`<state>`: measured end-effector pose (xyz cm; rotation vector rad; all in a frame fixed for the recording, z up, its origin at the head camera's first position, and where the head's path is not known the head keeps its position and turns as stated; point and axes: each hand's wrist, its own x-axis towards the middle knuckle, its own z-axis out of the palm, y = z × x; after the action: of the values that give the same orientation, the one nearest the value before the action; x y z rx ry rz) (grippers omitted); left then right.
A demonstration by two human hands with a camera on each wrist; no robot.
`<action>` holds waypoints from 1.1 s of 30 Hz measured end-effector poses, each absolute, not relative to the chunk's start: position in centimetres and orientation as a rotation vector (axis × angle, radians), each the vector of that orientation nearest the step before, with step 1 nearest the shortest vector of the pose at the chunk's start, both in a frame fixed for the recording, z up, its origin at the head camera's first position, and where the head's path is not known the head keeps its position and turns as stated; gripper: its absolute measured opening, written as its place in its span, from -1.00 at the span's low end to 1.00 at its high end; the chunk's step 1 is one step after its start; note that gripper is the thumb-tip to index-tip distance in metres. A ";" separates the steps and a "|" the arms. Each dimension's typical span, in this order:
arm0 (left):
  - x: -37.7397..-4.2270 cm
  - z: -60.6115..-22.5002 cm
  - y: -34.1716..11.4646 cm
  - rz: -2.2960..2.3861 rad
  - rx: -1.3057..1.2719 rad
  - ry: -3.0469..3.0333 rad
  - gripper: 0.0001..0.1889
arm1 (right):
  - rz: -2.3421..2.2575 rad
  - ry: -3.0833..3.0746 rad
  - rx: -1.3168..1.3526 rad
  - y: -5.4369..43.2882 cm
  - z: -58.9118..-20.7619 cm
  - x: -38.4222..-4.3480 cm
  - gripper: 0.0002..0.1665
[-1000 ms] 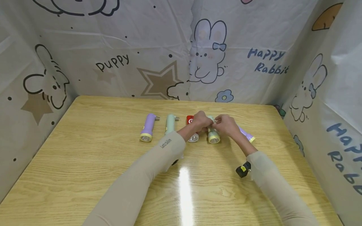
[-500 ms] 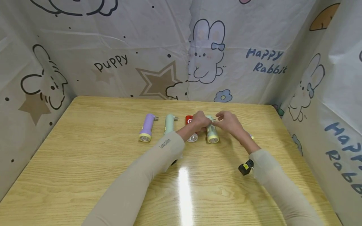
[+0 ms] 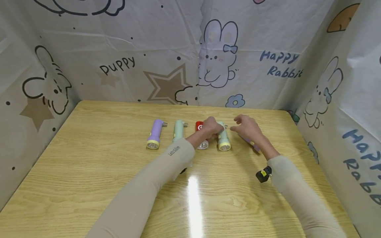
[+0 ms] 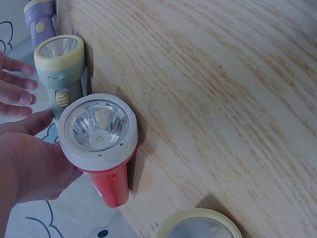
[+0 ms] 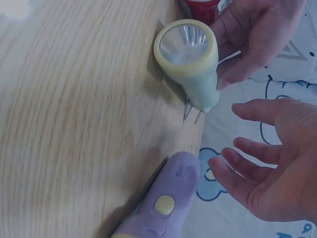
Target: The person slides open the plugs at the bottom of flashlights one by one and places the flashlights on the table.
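In the head view, my left hand holds the pale green flashlight by its tail end. This flashlight has a yellow rim, and two metal prongs stick out from its tail in the right wrist view. My right hand is apart from it, fingers spread and bent a little, holding nothing. Beneath the right hand lies a purple flashlight at a slant, partly covered in the head view. A red flashlight with a white head lies beside my left hand, its middle hidden by that hand in the head view.
Farther left lie another pale green flashlight, partly behind my left sleeve, and a purple flashlight; both show prongs. All rest on a wooden table. Printed cloth stands behind and at the sides. A black wrist camera hangs under my right wrist.
My right hand has drawn away from the green flashlight's tail to the right, uncovering its prongs. My left hand stays in place on the flashlight.
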<state>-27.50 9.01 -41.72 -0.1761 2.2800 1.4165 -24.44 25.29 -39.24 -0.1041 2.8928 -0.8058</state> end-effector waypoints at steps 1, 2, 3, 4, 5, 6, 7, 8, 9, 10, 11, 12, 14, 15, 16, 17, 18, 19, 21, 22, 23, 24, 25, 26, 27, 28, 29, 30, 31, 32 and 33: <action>-27.5 -41.7 9.0 1.418 -0.172 2.279 -0.65 | -0.795 2.894 -0.107 25.4 -39.3 -24.4 -0.38; -27.5 -41.7 9.0 1.419 -0.168 2.277 -0.65 | -0.789 2.893 -0.107 25.6 -39.3 -24.4 -0.38; -27.5 -41.7 9.0 1.421 -0.164 2.276 -0.65 | -0.782 2.893 -0.104 25.7 -39.3 -24.4 -0.38; -27.5 -41.7 9.0 1.423 -0.163 2.274 -0.65 | -0.773 2.895 -0.104 25.9 -39.4 -24.4 -0.38; -27.5 -41.7 9.0 1.426 -0.164 2.272 -0.64 | -0.763 2.898 -0.104 26.0 -39.4 -24.4 -0.38; -27.5 -41.7 9.0 1.429 -0.166 2.270 -0.64 | -0.755 2.902 -0.104 26.2 -39.5 -24.5 -0.37; -27.5 -41.7 9.0 1.426 -0.168 2.271 -0.64 | -0.751 2.904 -0.104 26.3 -39.5 -24.4 -0.37; -27.5 -41.7 9.1 1.423 -0.173 2.273 -0.64 | -0.749 2.905 -0.102 26.4 -39.5 -24.5 -0.37; -27.6 -41.7 9.1 1.419 -0.178 2.274 -0.64 | -0.747 2.905 -0.101 26.6 -39.6 -24.5 -0.37; -27.6 -41.7 9.1 1.413 -0.182 2.277 -0.64 | -0.744 2.905 -0.101 26.7 -39.5 -24.4 -0.37; -27.6 -41.7 9.2 1.408 -0.187 2.279 -0.64 | -0.747 2.901 -0.097 26.8 -39.5 -24.4 -0.36; -27.6 -41.7 9.2 1.399 -0.191 2.284 -0.64 | -0.750 2.894 -0.091 27.0 -39.5 -24.4 -0.35; -27.7 -41.8 9.2 1.383 -0.197 2.292 -0.65 | -0.750 2.879 -0.078 27.2 -39.5 -24.4 -0.33; -27.7 -41.8 9.3 1.379 -0.196 2.295 -0.65 | -0.749 2.871 -0.067 27.3 -39.5 -24.3 -0.32; -27.7 -41.8 9.3 1.377 -0.198 2.295 -0.65 | -0.743 2.864 -0.057 27.4 -39.5 -24.3 -0.31; -27.8 -41.8 9.3 1.375 -0.198 2.296 -0.65 | -0.733 2.856 -0.046 27.5 -39.5 -24.4 -0.30; -27.8 -41.8 9.3 1.373 -0.197 2.298 -0.65 | -0.719 2.848 -0.036 27.6 -39.5 -24.4 -0.29; -27.8 -41.8 9.3 1.374 -0.199 2.296 -0.65 | -0.704 2.840 -0.025 27.7 -39.5 -24.3 -0.28; -27.8 -41.9 9.3 1.375 -0.200 2.295 -0.65 | -0.669 2.826 -0.007 28.0 -39.6 -24.4 -0.27; -27.9 -41.9 9.3 1.376 -0.203 2.294 -0.66 | -0.653 2.818 0.001 28.1 -39.6 -24.4 -0.27; -27.9 -41.9 9.4 1.374 -0.204 2.296 -0.66 | -0.640 2.811 0.010 28.2 -39.7 -24.4 -0.26; -27.9 -41.9 9.4 1.374 -0.207 2.296 -0.66 | -0.628 2.803 0.016 28.3 -39.7 -24.4 -0.24; -27.9 -42.0 9.3 1.374 -0.205 2.296 -0.66 | -0.618 2.797 0.022 28.4 -39.7 -24.4 -0.23; -27.8 -42.0 9.3 1.372 -0.201 2.297 -0.66 | -0.608 2.793 0.025 28.5 -39.8 -24.4 -0.22; -27.8 -42.0 9.3 1.374 -0.203 2.296 -0.66 | -0.603 2.789 0.032 28.6 -39.8 -24.4 -0.21; -27.8 -42.0 9.3 1.372 -0.200 2.299 -0.67 | -0.595 2.784 0.040 28.6 -39.9 -24.4 -0.19; -27.8 -41.9 9.3 1.372 -0.198 2.300 -0.67 | -0.590 2.778 0.046 28.6 -39.9 -24.4 -0.19; -27.7 -41.9 9.3 1.372 -0.199 2.301 -0.67 | -0.587 2.774 0.052 28.7 -40.0 -24.4 -0.18; -27.7 -41.8 9.3 1.371 -0.200 2.305 -0.67 | -0.585 2.771 0.058 28.7 -40.0 -24.3 -0.18; -27.7 -41.8 9.3 1.371 -0.206 2.306 -0.68 | -0.584 2.768 0.064 28.8 -40.1 -24.3 -0.18; -27.7 -41.8 9.3 1.371 -0.211 2.307 -0.68 | -0.585 2.764 0.073 28.8 -40.2 -24.3 -0.19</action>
<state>-27.66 9.32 -41.77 -0.2110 2.3074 1.3712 -24.27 28.76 -40.19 0.0725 2.7644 -0.5855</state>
